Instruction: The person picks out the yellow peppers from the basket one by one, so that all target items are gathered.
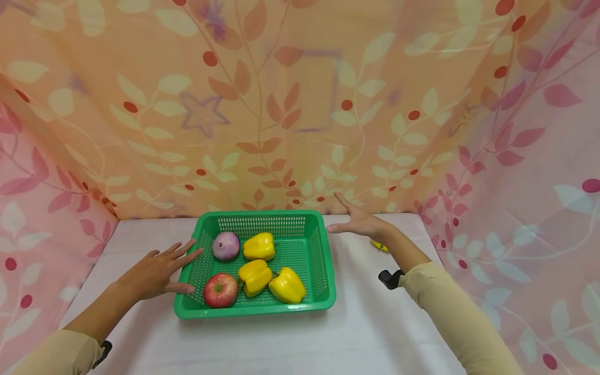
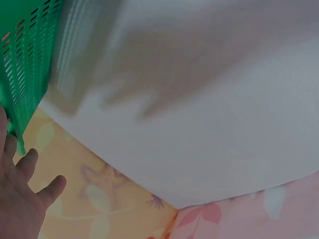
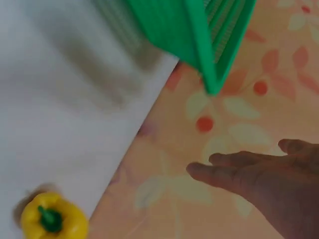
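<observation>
The green basket (image 1: 290,253) is parked on the white tabletop (image 1: 309,344), loaded with three yellow peppers (image 1: 255,277), a round purple vegetable (image 1: 226,246) and a red fruit (image 1: 220,290). The left hand (image 1: 159,270) is held spread at its left rim; whether it's actually touched can't be told. The right hand (image 1: 361,221) is spread too, held clear, just beside the right rim. Another yellow pepper (image 3: 72,224) is partly blocked by the right forearm (image 1: 407,247) in the head view.

Beige sleeves (image 1: 455,313) end at black wrist devices (image 1: 390,279).
</observation>
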Motion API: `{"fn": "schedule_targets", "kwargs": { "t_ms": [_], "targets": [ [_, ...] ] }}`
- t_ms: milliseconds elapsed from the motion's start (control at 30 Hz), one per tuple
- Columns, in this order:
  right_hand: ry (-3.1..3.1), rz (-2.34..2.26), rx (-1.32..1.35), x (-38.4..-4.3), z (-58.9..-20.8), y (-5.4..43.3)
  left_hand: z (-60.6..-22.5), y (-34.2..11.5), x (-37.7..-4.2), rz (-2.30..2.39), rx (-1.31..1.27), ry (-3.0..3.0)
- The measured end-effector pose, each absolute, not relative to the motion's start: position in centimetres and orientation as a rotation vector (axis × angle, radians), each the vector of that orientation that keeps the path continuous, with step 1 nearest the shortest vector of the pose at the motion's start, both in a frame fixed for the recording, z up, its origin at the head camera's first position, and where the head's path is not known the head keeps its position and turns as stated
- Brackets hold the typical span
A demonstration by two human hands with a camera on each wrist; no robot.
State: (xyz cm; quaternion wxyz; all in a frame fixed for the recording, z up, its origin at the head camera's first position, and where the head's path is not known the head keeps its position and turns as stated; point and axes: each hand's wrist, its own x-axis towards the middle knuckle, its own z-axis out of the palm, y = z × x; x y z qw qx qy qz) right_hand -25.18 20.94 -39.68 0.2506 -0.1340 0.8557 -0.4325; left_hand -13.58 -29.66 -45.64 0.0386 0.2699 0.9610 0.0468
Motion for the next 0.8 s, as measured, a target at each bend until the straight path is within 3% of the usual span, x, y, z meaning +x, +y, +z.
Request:
{"fn": "schedule_targets", "kwargs": {
  "t_ms": [533, 800],
  "targets": [
    [2.091, -0.985, -0.567, -23.3, -40.6, 13.0, -45.9, -29.7, -13.6, 0.130, 0.834, 2.956],
    [1.931, -0.908, -0.509, -22.9, -41.8, 10.9, -45.7, -29.6, -13.5, 0.140, 0.851, 2.960]
  ]
}}
